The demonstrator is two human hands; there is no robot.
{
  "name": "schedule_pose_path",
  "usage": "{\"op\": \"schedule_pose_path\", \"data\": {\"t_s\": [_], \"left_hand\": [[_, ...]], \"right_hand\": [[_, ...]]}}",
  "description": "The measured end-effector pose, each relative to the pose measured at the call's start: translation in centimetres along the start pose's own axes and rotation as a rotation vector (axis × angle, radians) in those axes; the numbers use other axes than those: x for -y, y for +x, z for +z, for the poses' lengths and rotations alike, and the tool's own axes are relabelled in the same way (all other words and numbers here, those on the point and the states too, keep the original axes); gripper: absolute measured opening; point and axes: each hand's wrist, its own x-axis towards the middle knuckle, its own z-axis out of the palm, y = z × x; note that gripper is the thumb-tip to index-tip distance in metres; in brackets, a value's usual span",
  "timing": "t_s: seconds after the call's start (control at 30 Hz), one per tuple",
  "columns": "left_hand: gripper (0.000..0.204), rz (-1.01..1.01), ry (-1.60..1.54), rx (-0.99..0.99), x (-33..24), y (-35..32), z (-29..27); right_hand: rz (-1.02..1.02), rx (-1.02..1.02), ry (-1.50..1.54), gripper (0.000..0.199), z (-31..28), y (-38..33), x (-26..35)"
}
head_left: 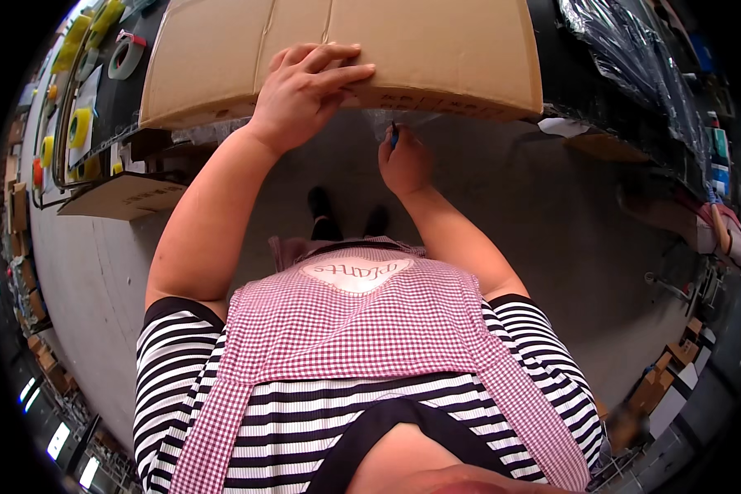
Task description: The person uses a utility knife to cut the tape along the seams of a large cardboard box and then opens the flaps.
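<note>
A checked pink apron [362,329] fills the foreground. Beyond it, the left hand [309,86] presses flat and spread on the cardboard box [346,49] at the table's edge, while the right hand [403,160] pinches a small blue pen [394,134] (or cutter) against the box's side; steadying pressure matters.

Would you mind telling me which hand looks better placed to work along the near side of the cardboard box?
The right hand, probably: it sits just below the cardboard box's near side, gripping a small blue tool against it. The left hand lies flat on the top edge, steadying the box.
</note>
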Motion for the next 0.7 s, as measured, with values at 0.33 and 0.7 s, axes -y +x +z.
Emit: {"op": "schedule_pose_path", "data": {"t_s": [0.33,0.7], "left_hand": [[0.044,-0.028,-0.022,-0.027,-0.2,-0.4,0.2],[0.042,-0.033,-0.021,-0.019,-0.2,-0.3,0.1]], "right_hand": [[-0.090,-0.138,0.285,0.017,-6.6,-0.5,2.6],[-0.144,-0.189,0.167,0.015,-6.8,2.0,2.6]]}}
